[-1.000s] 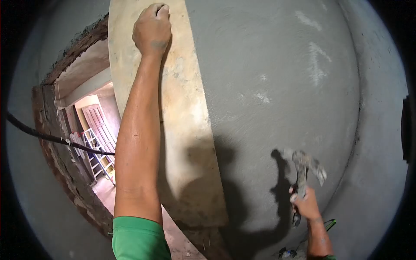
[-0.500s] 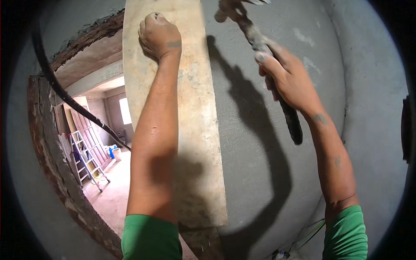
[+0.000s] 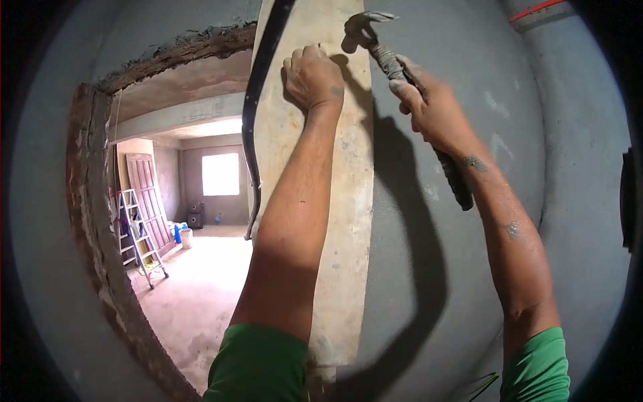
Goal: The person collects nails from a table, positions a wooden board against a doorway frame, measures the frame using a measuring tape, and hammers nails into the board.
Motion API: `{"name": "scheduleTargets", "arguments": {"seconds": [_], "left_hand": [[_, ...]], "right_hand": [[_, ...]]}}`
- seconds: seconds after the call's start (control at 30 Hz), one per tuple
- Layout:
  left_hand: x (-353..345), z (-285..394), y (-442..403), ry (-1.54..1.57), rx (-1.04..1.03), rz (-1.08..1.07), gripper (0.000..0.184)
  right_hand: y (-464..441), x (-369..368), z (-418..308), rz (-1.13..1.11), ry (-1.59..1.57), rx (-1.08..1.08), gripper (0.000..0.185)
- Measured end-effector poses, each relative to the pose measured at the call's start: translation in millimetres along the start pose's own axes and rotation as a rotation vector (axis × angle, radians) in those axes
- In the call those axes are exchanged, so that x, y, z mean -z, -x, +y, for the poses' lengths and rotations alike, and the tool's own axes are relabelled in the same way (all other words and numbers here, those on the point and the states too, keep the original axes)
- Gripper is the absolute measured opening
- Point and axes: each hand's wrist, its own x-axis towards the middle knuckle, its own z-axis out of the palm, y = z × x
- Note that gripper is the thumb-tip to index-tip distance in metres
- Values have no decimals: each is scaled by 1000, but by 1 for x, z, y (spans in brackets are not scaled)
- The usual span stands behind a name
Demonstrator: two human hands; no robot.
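Observation:
My left hand (image 3: 313, 78) is closed against a tall pale board (image 3: 348, 201) that stands upright against the grey wall. A small dark tip shows above its fingers, but what they pinch is too small to name. My right hand (image 3: 429, 104) is wrapped round the handle of a claw hammer (image 3: 362, 30), whose head is raised to the upper right of my left hand. The hammer head is apart from the left fingers. A black hose (image 3: 250, 127) hangs along the left edge of the board.
At left is a rough-edged doorway (image 3: 90, 194). Through it show a stepladder (image 3: 138, 234), a leaning panelled door (image 3: 149, 194), a bucket (image 3: 186, 238) and a bright window (image 3: 220, 174). Freshly plastered wall (image 3: 482, 268) lies at right, with a red pipe (image 3: 538, 10) above.
The hammer has risen from low at the right to near my left hand. The view has turned left, so the board, hose and doorway sit further right, with more of the room visible.

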Motion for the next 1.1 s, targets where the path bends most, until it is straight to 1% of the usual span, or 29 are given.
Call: {"name": "scheduleTargets", "arguments": {"seconds": [0.03, 0.13, 0.23, 0.37, 0.47, 0.53, 0.57, 0.6, 0.63, 0.67, 0.73, 0.77, 0.83, 0.9, 1.0, 1.07, 1.1], "left_hand": [[-1, 1, 0, 13, 0, 1, 13], [-2, -1, 1, 6, -15, -6, 12], [-2, -5, 0, -41, -35, -14, 12], [-2, -4, -1, 21, 21, 21, 12], [0, -4, -1, -3, 5, -7, 12], [-4, -7, -1, 45, 32, 8, 11], [-7, -9, -3, 95, 60, 27, 12], [-14, -12, -4, 92, 58, 25, 12], [-22, -15, -6, 104, 65, 79, 11], [-28, -19, -6, 114, 73, 131, 12], [-20, -13, -4, 52, 43, 92, 12], [-15, -11, -4, -5, 14, 54, 13], [-25, -16, -7, -68, 25, 64, 13], [-25, -17, -7, -128, 33, 75, 12], [-14, -14, -4, -71, -56, 50, 7], [-9, -8, -6, -105, -42, 30, 7], [-11, -8, -5, -139, -27, 3, 8]], "right_hand": [[-2, -5, 4, 50, 18, 73, 46], [-6, -9, 10, 116, 83, 173, 47], [-11, -9, 9, 115, 90, 256, 45], [-13, -8, 0, 132, 93, 261, 42], [-17, -11, -2, 129, 116, 280, 42], [-21, -16, -2, 156, 172, 366, 52], [-22, -17, -2, 156, 169, 364, 52], [-20, -17, -8, 142, 141, 355, 46], [-20, -18, -11, 128, 115, 346, 40], [-21, -20, -11, 127, 112, 345, 40], [-26, -26, -10, 190, 150, 449, 38], [-29, -28, -8, 188, 147, 449, 38], [-36, -35, -4, 233, 198, 534, 35], [-47, -34, -6, 214, 217, 544, 34], [-42, -30, -10, 201, 214, 535, 33], [-35, -32, -14, 205, 193, 522, 33], [-31, -35, -12, 243, 186, 515, 33]]}}
